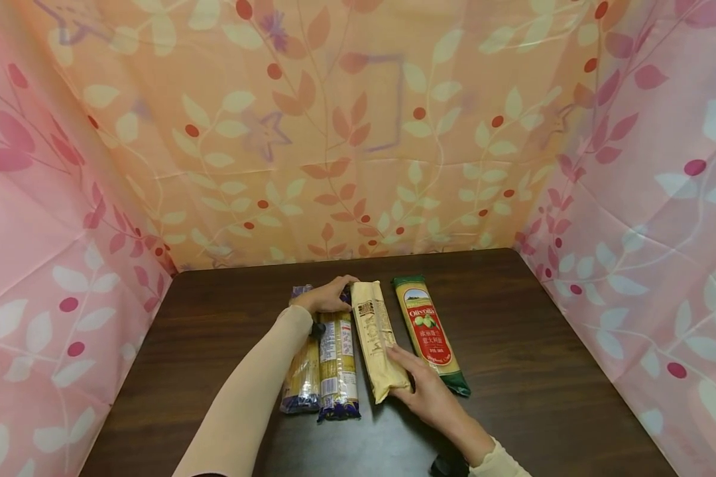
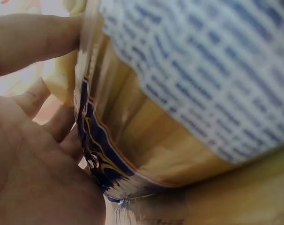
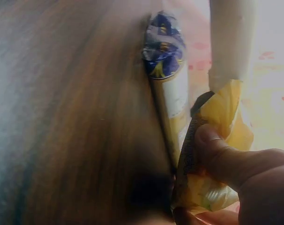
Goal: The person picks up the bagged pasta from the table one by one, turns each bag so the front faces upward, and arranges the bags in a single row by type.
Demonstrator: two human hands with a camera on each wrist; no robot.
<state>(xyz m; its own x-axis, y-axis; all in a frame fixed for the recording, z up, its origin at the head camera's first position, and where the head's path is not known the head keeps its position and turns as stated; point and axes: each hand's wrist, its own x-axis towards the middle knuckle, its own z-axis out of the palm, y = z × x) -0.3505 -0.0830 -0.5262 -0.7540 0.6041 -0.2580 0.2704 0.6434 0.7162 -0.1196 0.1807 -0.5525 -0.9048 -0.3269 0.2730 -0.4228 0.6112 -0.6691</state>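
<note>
The cream pack (image 1: 371, 328) lies lengthwise near the middle of the surface (image 1: 543, 344), between the barcode pack (image 1: 337, 361) and the green pack (image 1: 431, 328). Its dark print faces up and its near end is crumpled; whether that end is lifted, I cannot tell. The right hand (image 1: 431, 397) pinches this near end — thumb on the wrapper's face, fingers beneath. The left hand (image 1: 327, 296) reaches over the far ends of the barcode pack and the outer pack (image 1: 301, 381), its fingertips at the cream pack's far corner; I cannot tell whether it pinches anything.

The barcode pack and the outer pack lie side by side, both in clear wrapping with blue ends and yellow contents. The green pack, with its red label and picture of olives, lies slightly slanted, apart from the cream pack at its far end.

Pale sleeves (image 1: 250, 391) cover the forearms. Around the surface hang leaf-patterned cloths — orange (image 1: 334, 185) behind, pink (image 1: 644, 199) at both sides.
</note>
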